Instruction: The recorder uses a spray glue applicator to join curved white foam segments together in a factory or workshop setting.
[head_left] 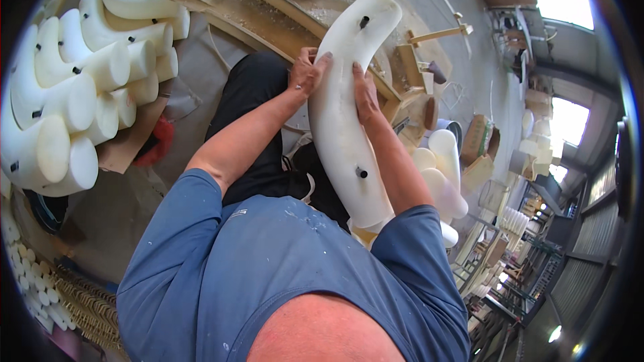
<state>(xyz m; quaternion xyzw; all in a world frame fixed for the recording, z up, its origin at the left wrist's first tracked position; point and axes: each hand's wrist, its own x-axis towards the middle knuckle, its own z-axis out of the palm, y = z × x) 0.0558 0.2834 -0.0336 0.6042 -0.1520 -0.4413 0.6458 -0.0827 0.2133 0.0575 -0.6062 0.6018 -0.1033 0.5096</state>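
A long, curved white foam piece (340,104) stands tilted in front of me, with a black peg near each end of its face. My left hand (309,72) grips its left edge, fingers curled and thumb laid on the surface. On the opposite edge is my right hand (365,92), thumb on the face and the other fingers partly hidden behind the side. The foam's lower end reaches down beside my lap. Behind its upper part is a wooden workbench (282,4) littered with pale shavings.
Stacked at the left are several similar curved white foam pieces (64,104) with black pegs. More white foam parts (443,161) lie beyond my right forearm, near a cardboard box (477,139). A red object (155,142) rests on the floor at left. Shelving runs along the far right.
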